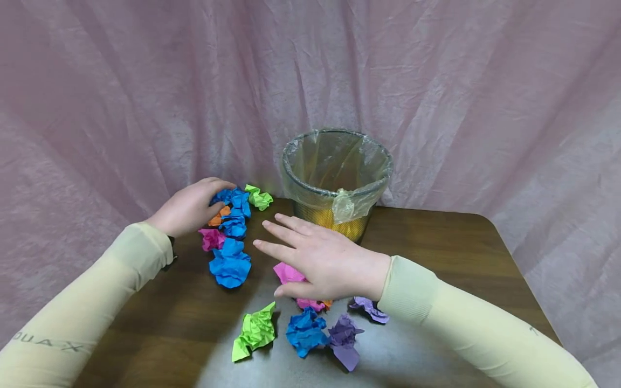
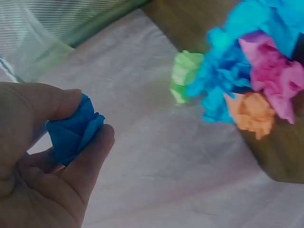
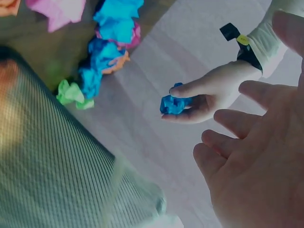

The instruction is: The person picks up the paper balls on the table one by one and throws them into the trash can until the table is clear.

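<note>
My left hand (image 1: 186,207) pinches a crumpled blue paper (image 2: 73,130) between thumb and fingers; both wrist views show it raised above the table. Below it, a row of crumpled papers holds several blue ones, such as the near blue paper (image 1: 230,264), plus a pink paper (image 1: 212,239), an orange paper (image 1: 220,216) and a light green paper (image 1: 259,198). My right hand (image 1: 330,258) is spread palm down, holding nothing, in front of the wire mesh bin (image 1: 317,215). Under that hand lies pink paper (image 1: 288,273), partly hidden.
A clear bag (image 1: 351,207) lines the bin and folds over its rim. Nearer me on the wooden table (image 1: 451,237) lie a green paper (image 1: 254,331), a blue paper (image 1: 306,331) and two purple papers (image 1: 344,339). A pink curtain (image 1: 218,91) hangs behind.
</note>
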{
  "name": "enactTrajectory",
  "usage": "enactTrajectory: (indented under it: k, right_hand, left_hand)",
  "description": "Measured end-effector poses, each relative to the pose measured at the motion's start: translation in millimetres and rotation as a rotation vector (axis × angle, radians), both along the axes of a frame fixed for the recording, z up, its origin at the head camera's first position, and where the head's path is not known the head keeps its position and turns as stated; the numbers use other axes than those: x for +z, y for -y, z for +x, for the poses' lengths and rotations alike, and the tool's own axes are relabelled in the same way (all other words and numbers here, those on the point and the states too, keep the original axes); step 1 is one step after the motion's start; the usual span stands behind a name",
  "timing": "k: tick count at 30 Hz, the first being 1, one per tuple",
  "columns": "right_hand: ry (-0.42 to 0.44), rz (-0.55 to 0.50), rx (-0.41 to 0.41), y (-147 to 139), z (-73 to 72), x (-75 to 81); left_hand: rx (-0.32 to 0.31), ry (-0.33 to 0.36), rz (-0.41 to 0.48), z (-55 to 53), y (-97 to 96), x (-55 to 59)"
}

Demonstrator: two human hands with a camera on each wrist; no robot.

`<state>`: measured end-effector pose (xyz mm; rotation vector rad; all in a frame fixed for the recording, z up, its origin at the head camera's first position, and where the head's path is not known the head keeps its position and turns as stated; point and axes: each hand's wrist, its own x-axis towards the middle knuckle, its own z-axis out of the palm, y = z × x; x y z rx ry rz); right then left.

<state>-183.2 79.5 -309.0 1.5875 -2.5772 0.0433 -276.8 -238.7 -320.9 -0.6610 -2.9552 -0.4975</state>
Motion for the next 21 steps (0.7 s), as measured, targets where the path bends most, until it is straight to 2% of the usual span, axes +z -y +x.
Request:
enactTrajectory:
  k: [5, 9, 15, 21]
  right_hand:
    - [-0.058, -0.026, 0.006, -18, -1.7, 23.0]
    - [-0.094, -0.038, -0.024, -37, -8.3, 37.5]
    - [-0.083, -0.022, -0.151, -67, -23.0, 54.7]
    - [-0.051, -0.008, -0.262, -92, -41.0, 66.8]
  left_hand:
    - [-0.047, -0.028, 0.006, 4.4, -14.3, 14.3]
    - [-0.101, -0.059, 0.013, 8.1, -25.9, 26.7]
    - [-0.169, -0.101, 0.004, 12.9, -44.0, 47.9]
    - [-0.241, -0.157, -0.002, 11.6, -63.0, 67.9]
